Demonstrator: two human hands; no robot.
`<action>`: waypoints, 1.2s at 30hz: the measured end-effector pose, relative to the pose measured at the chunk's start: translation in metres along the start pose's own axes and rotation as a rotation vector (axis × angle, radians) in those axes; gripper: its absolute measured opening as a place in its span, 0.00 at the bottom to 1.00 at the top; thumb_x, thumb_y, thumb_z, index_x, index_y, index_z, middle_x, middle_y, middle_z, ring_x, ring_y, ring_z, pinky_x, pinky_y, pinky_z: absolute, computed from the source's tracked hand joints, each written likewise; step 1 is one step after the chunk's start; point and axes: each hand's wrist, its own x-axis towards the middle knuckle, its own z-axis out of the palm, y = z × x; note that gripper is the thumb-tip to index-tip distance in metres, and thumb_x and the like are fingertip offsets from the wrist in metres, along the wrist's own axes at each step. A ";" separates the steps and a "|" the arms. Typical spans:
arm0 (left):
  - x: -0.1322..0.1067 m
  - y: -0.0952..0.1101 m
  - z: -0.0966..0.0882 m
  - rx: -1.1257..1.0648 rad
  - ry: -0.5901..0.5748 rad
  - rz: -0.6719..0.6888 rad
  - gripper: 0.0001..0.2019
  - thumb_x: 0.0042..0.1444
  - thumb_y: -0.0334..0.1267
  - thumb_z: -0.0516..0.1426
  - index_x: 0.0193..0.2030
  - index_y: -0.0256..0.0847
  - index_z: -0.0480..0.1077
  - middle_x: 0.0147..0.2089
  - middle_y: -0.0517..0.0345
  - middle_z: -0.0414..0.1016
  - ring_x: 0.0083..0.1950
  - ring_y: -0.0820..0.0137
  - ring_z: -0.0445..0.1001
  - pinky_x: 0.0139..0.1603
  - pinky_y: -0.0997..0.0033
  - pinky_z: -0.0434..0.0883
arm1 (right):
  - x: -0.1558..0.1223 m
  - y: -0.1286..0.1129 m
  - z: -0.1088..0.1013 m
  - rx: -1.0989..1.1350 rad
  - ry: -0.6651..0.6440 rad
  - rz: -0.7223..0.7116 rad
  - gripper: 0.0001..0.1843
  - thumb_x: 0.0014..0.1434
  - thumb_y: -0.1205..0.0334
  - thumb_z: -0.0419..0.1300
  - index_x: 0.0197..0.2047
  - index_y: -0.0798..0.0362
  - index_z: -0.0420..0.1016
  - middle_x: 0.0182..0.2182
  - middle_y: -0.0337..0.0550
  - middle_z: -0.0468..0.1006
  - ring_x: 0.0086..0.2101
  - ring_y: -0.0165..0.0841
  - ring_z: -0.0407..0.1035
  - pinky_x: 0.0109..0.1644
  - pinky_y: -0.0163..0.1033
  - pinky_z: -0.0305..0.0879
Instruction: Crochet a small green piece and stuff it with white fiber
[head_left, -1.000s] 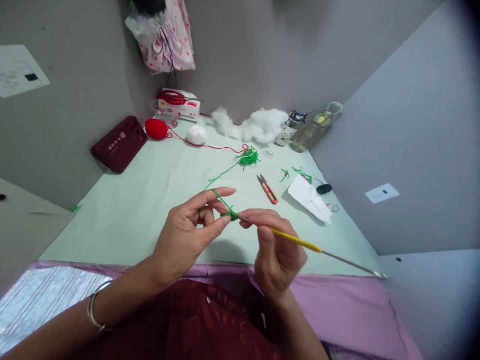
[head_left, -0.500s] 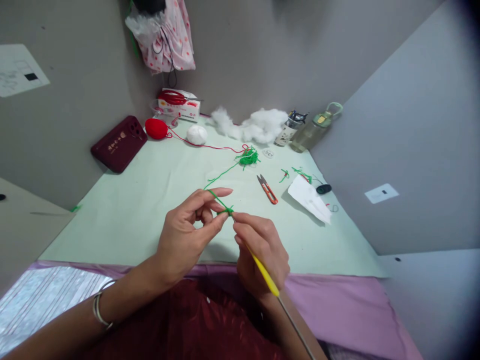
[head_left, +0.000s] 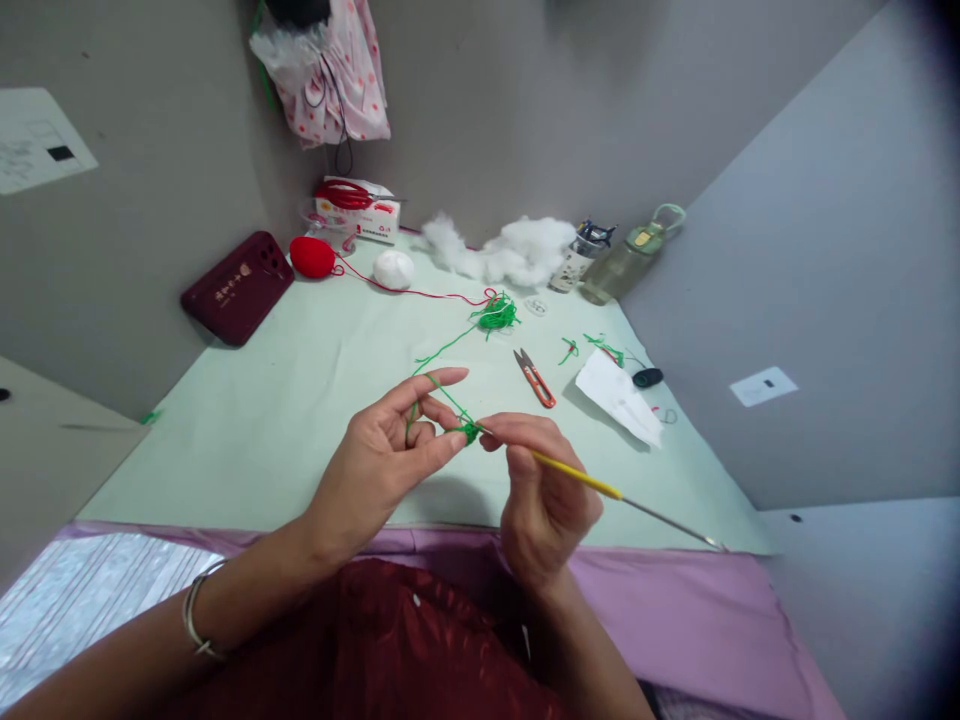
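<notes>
Between the thumb and fingers of my left hand (head_left: 386, 450) is a small piece of green crochet (head_left: 469, 432). Green yarn (head_left: 448, 348) runs over the raised index finger and back to a loose green tangle (head_left: 496, 313) on the table. My right hand (head_left: 551, 490) is closed round a crochet hook (head_left: 577, 473) with a yellow grip and a metal shaft. The hook's working tip meets the crochet piece beside my left thumb; fingers and yarn partly hide it. Its other end points out to the right.
Orange thread snips (head_left: 536, 380) lie beyond my right hand, near white paper (head_left: 619, 398) and green scraps. Farther back are a red yarn ball (head_left: 313, 257), a white ball (head_left: 394, 270), fluffy stuffing (head_left: 517, 250), a bottle (head_left: 630, 255) and a phone (head_left: 240, 288).
The crochet hook has swung from pointing down toward me to lying flatter and out to the right. My right hand has turned and shifted right; the crochet piece moved slightly right.
</notes>
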 end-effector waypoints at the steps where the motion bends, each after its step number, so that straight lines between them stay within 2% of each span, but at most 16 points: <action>1: 0.000 0.000 -0.001 -0.018 -0.016 -0.007 0.24 0.58 0.38 0.69 0.62 0.51 0.76 0.39 0.64 0.70 0.26 0.81 0.56 0.26 0.77 0.56 | 0.001 -0.001 0.001 0.041 0.019 0.037 0.14 0.70 0.72 0.57 0.47 0.47 0.81 0.37 0.43 0.84 0.38 0.35 0.78 0.40 0.44 0.77; 4: 0.001 -0.001 -0.003 -0.027 -0.024 -0.008 0.23 0.59 0.38 0.69 0.61 0.51 0.77 0.39 0.64 0.70 0.26 0.82 0.55 0.25 0.77 0.55 | 0.001 -0.003 0.002 0.122 0.064 0.096 0.13 0.70 0.71 0.57 0.46 0.47 0.82 0.37 0.42 0.84 0.36 0.34 0.77 0.38 0.43 0.76; 12: -0.001 0.001 -0.004 -0.017 -0.005 0.010 0.20 0.60 0.41 0.69 0.59 0.50 0.78 0.39 0.63 0.70 0.26 0.80 0.53 0.24 0.75 0.53 | 0.003 -0.005 -0.001 0.215 0.060 0.172 0.12 0.72 0.65 0.56 0.47 0.47 0.83 0.37 0.42 0.85 0.33 0.33 0.77 0.37 0.44 0.75; 16: -0.001 0.000 -0.004 -0.012 -0.020 0.006 0.20 0.61 0.41 0.68 0.60 0.53 0.78 0.41 0.63 0.70 0.26 0.82 0.54 0.24 0.77 0.53 | 0.003 -0.003 -0.002 0.272 0.063 0.218 0.12 0.73 0.63 0.56 0.46 0.46 0.83 0.38 0.42 0.85 0.33 0.33 0.78 0.36 0.43 0.75; 30: 0.000 -0.001 -0.004 -0.001 -0.025 0.011 0.16 0.62 0.40 0.68 0.56 0.54 0.80 0.39 0.63 0.72 0.25 0.84 0.56 0.23 0.81 0.55 | 0.003 -0.002 -0.002 0.316 0.061 0.190 0.12 0.73 0.64 0.57 0.46 0.46 0.83 0.40 0.42 0.86 0.34 0.33 0.78 0.37 0.45 0.75; 36: 0.001 0.000 -0.004 0.019 -0.011 0.025 0.16 0.62 0.38 0.67 0.56 0.56 0.80 0.40 0.64 0.73 0.25 0.84 0.56 0.23 0.81 0.55 | 0.004 -0.003 -0.004 0.254 0.049 0.178 0.12 0.73 0.64 0.56 0.47 0.47 0.83 0.38 0.43 0.85 0.33 0.33 0.78 0.37 0.44 0.76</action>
